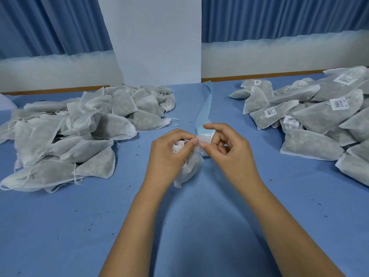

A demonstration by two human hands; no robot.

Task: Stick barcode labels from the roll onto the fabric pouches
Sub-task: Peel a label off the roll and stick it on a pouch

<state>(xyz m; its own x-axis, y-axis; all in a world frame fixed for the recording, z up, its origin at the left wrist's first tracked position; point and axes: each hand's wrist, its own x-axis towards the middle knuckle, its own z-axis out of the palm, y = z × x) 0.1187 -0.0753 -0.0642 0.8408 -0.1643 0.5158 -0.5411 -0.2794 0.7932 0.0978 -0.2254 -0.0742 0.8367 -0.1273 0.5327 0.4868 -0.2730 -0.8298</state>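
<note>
White fabric pouch (191,168), filled with something grey, sits bunched in the left hand (167,154), whose fingers curl round its upper part just above the worktop (179,216). The right hand (229,152) meets it from the other side, thumb and forefinger pinching a small white piece (201,140) at the pouch's top edge; whether that piece is a label or pouch cloth cannot be told. The other right fingers are loosely curled.

Just behind the hands a pale blue label strip (205,104) runs away across the blue cloth-covered worktop towards a white wall (155,37).

A heap of plain pouches (79,132) lies to the left. A second heap (319,120) lies to the right, several carrying white barcode labels (338,104). Blue curtains (279,17) hang behind.
</note>
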